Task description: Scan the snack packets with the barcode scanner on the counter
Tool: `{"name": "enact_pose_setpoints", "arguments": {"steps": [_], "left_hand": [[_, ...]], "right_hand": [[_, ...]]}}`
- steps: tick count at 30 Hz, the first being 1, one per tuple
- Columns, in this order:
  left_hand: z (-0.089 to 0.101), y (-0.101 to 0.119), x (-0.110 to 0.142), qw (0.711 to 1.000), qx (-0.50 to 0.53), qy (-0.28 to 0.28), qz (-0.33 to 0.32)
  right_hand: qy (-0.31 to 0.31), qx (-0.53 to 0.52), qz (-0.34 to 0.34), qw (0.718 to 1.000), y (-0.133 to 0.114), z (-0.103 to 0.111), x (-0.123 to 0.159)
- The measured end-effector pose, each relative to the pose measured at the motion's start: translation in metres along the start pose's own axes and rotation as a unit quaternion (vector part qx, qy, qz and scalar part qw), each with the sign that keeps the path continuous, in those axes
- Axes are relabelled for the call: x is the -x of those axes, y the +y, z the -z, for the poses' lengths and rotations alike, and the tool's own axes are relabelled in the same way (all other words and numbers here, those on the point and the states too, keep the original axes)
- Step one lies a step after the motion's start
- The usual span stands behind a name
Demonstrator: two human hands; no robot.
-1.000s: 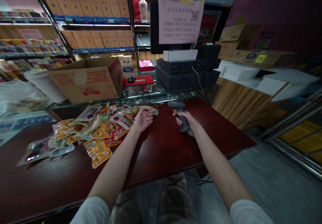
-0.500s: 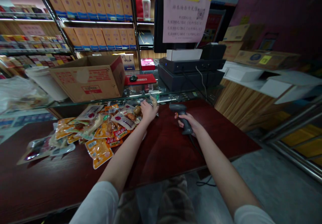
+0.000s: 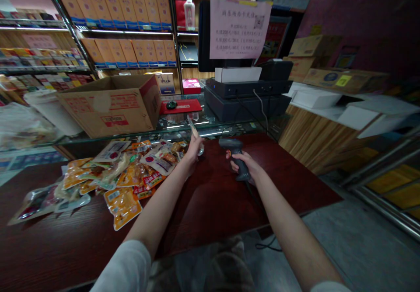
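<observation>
My left hand (image 3: 194, 148) is closed on a plastic food packet (image 3: 193, 127), raised and turned nearly edge-on, so its contents and label are hidden. My right hand (image 3: 246, 164) wraps round the handle of a dark grey barcode scanner (image 3: 242, 169), its head pointing left towards the packet. Left of my left forearm lies a heap of vacuum-packed snacks: an orange packet (image 3: 122, 205) nearest me, a red packet (image 3: 152, 180), a pale packet with a dark round mark (image 3: 158, 161) and a long clear packet (image 3: 36, 201) at the far left.
Behind the dark red table (image 3: 210, 213) runs a glass counter with an open cardboard box (image 3: 111, 108), a white cup (image 3: 54, 112), a mouse (image 3: 171, 105) and a dark till (image 3: 246, 104). A cable hangs from the scanner. Cartons (image 3: 337, 77) stand at the right.
My left hand has lifted a packet from the right edge of the heap and tilted it upright. My right hand keeps the scanner in nearly the same place. The view has shifted slightly.
</observation>
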State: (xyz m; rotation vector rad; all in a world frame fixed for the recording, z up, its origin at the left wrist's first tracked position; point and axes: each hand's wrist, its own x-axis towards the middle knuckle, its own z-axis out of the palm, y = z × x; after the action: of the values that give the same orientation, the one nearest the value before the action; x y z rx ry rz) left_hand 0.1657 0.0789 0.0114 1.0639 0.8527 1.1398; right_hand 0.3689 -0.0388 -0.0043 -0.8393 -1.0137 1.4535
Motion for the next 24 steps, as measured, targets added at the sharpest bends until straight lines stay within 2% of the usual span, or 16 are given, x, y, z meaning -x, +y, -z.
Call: {"name": "enact_pose_setpoints", "arguments": {"steps": [3,6,10,14,20,24], "left_hand": [[0.018,0.012,0.015,0.981,0.171,-0.072,0.063],[0.035,0.02,0.033,0.965,0.228,-0.114,0.069],[0.05,0.021,0.045,0.961,0.234,-0.134,0.059],[0.059,0.016,0.043,0.959,0.237,-0.15,0.043],[0.065,0.01,0.042,0.961,0.199,-0.183,0.052],[0.063,0.01,0.048,0.971,0.165,-0.17,0.045]], "right_hand": [[-0.022,0.006,0.004,1.0,-0.003,-0.006,0.003],[-0.046,0.012,0.008,0.999,-0.003,-0.014,0.006],[-0.092,0.026,-0.014,0.995,0.001,-0.028,0.009],[-0.124,0.03,-0.039,0.991,0.007,-0.04,0.011],[-0.106,0.016,-0.032,0.994,0.007,-0.04,0.011],[-0.102,0.01,-0.027,0.994,0.003,-0.036,0.012]]}}
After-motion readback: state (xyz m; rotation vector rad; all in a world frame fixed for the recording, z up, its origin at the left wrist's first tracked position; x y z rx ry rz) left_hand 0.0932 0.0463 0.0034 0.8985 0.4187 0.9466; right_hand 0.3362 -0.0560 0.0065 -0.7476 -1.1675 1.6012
